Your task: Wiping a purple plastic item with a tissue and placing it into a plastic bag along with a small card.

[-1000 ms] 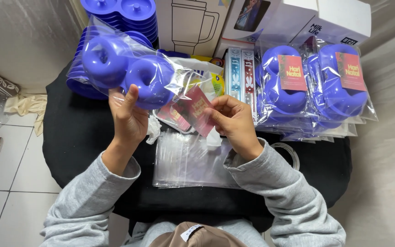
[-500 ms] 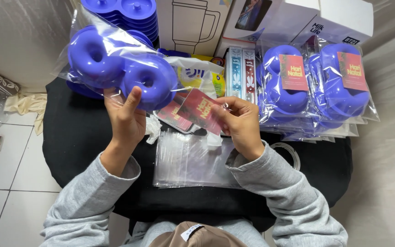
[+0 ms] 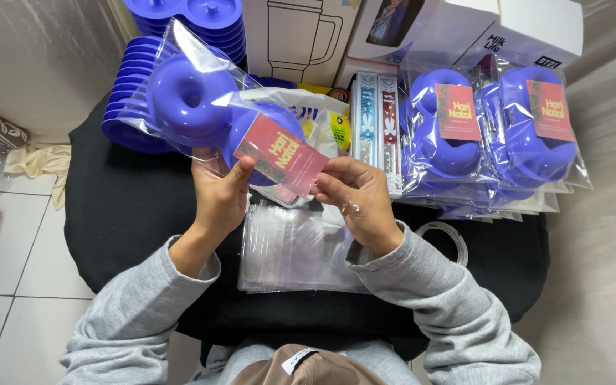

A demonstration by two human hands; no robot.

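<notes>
My left hand (image 3: 221, 191) grips the lower end of a clear plastic bag (image 3: 201, 107) that holds two purple ring-shaped containers. A red card (image 3: 279, 155) lies against the bag's front. My left thumb presses its left corner and the fingers of my right hand (image 3: 354, 196) pinch its right end. Both hands hover above a stack of empty clear bags (image 3: 297, 249) on the black table (image 3: 119, 207).
Several finished bags of purple containers with red cards (image 3: 493, 135) lie at the right. Stacked purple lids (image 3: 133, 107) sit at the back left, white boxes (image 3: 301, 36) at the back, slim boxes (image 3: 376, 117) in the middle. A tape ring (image 3: 445, 239) lies near my right sleeve.
The bag with the purple containers has swung to the right and closer to me. The red card has come up from below onto the bag's front, held between both hands.
</notes>
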